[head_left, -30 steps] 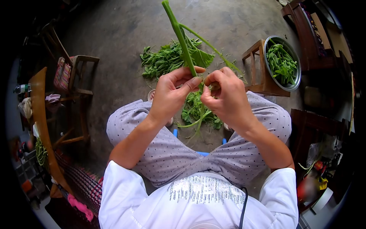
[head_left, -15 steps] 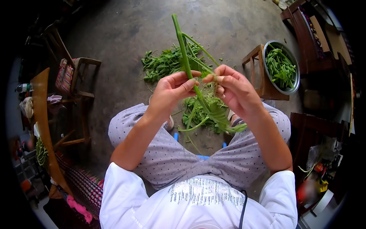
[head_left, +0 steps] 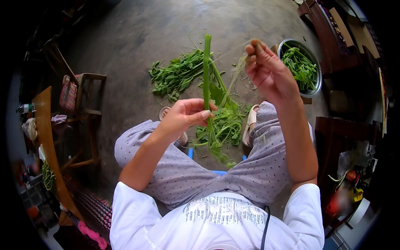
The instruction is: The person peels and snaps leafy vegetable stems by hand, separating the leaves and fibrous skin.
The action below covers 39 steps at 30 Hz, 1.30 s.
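Note:
My left hand point(head_left: 189, 116) grips a thick green leafy stem point(head_left: 206, 71) between thumb and fingers; the stem stands nearly upright, with wilted leaf at its lower end. Up and to the right, my right hand point(head_left: 273, 71) pinches thin pale fibre strands point(head_left: 238, 73), one of them stretching back toward the top of the stem. Between my feet on the floor lies a heap of light green peelings and leaves point(head_left: 225, 125). Farther off is a bundle of leafy green stems point(head_left: 179, 73).
At the right, a metal basin point(head_left: 320, 79) of green stems rests on a wooden stool point(head_left: 307, 101). A wooden chair point(head_left: 85, 89) stands at the left, near a wooden table edge point(head_left: 46, 121). Dark wooden furniture point(head_left: 329, 41) lines the right side.
My right hand has moved up and right, away from the stem, drawing out fibre strands. The stem has turned more upright and sits lower in my left hand.

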Tool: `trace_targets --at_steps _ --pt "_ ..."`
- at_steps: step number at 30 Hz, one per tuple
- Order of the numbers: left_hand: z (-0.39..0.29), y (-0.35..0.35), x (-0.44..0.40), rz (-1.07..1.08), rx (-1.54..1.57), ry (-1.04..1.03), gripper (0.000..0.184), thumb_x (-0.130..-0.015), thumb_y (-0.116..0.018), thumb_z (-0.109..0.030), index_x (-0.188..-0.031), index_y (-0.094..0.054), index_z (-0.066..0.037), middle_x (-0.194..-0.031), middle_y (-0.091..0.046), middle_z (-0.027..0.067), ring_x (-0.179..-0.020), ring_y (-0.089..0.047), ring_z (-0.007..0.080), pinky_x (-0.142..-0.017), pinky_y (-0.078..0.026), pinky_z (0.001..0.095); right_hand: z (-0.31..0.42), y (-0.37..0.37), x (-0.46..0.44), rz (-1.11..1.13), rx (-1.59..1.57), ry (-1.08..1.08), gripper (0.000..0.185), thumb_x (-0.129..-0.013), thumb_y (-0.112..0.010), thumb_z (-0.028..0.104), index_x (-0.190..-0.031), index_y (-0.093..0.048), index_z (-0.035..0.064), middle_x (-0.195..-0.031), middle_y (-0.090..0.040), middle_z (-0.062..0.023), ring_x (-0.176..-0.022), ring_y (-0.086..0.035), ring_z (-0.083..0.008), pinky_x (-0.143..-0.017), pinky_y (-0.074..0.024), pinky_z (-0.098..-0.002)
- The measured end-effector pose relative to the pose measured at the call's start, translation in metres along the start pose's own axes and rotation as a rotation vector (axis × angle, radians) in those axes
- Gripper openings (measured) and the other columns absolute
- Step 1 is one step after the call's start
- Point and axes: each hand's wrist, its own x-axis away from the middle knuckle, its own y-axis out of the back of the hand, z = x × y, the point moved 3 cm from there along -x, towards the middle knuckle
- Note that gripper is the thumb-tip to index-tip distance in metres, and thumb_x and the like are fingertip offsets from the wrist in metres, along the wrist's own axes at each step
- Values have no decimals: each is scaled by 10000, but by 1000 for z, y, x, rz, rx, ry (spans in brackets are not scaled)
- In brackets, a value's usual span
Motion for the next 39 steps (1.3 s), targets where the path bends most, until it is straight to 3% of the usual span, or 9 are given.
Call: trace_targets --at_steps 8,10,14,16,20,22,26,30,39 --pt "8 -2 8 137 142 173 209 -857 -638 -130 -1032 -604 -21 -893 -648 39 -815 -620 109 -757 -498 245 94 42 1 -4 -256 457 260 -869 -516 -17 -1122 -578 -31 -1042 -607 -178 -980 -567 -243 -891 -464 -348" --pt "7 3 9 81 200 137 245 -872 -617 -122 -1083 -587 -1 -922 -636 48 -833 -616 119 -781 -505 263 109 35 11 -75 38 537 225 -865 -542 29 -1067 -583 -59 -1060 -598 -192 -983 -554 -237 -883 -448 -340" --pt "4 16 7 4 311 20 256 -891 -587 -121 -1116 -570 2 -968 -616 50 -861 -605 116 -795 -503 266 81 14 17 -63 165 393 212 -861 -586 108 -995 -584 -56 -961 -616 -146 -860 -569 -191 -762 -465 -287" --pt "-1 22 10 -42 352 -47 254 -896 -580 -122 -1118 -566 2 -972 -610 48 -861 -602 114 -792 -502 266 55 27 18 -6 535 -16 193 -876 -586 138 -990 -581 -17 -823 -576 -47 -767 -546 -125 -722 -454 -256" --pt "-12 28 14 -70 363 -166 241 -905 -569 -123 -1113 -562 -3 -948 -596 40 -840 -595 108 -769 -504 275 -29 -8 31 94 1119 -308 201 -834 -675 137 -982 -602 23 -710 -531 30 -633 -472 -41 -549 -391 -194" --pt "-15 28 16 -56 354 -213 244 -903 -574 -123 -1118 -564 -8 -983 -603 45 -863 -600 112 -782 -505 278 -57 -12 33 48 1014 -304 148 -832 -668 95 -940 -634 0 -715 -537 34 -655 -498 -45 -556 -404 -195" --pt "-13 23 13 -81 361 -275 257 -897 -589 -129 -1126 -565 -15 -1017 -612 46 -891 -609 126 -803 -504 285 -65 -36 32 131 1196 150 141 -810 -674 70 -909 -663 -30 -810 -586 -31 -700 -561 -91 -635 -456 -223" --pt "-13 21 12 -97 275 -313 269 -885 -610 -126 -1128 -569 -18 -1035 -620 45 -922 -613 138 -831 -499 295 -65 -48 31 53 1316 39 142 -805 -672 29 -937 -668 -25 -896 -606 -63 -858 -574 -127 -762 -452 -248" --pt "-15 19 9 -160 185 -361 263 -876 -610 -92 -1123 -580 -7 -1049 -631 54 -934 -606 126 -841 -488 286 -69 -47 27 10 1483 162 142 -757 -687 62 -893 -692 21 -763 -607 -121 -651 -600 -201 -601 -475 -291"
